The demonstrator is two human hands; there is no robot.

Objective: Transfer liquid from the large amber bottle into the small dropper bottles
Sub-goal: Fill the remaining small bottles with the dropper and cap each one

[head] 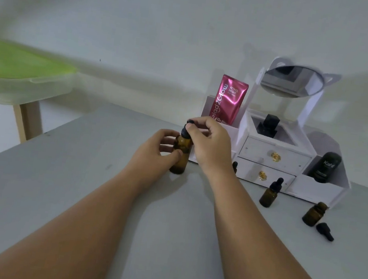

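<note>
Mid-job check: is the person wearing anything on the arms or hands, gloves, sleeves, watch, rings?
Nothing worn shows. The left forearm and right forearm are bare all the way from the bottom edge, no sleeves in view. The left hand and right hand have no gloves, no watch or bracelet at the wrists, and no rings on the fingers that show.

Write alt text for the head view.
Two bare hands work a large amber bottle on a grey table: the left hand grips its body, the right hand pinches its black dropper cap. To the right stand a capped small bottle and an open small bottle with a loose cap beside it, before a white organizer.
</note>
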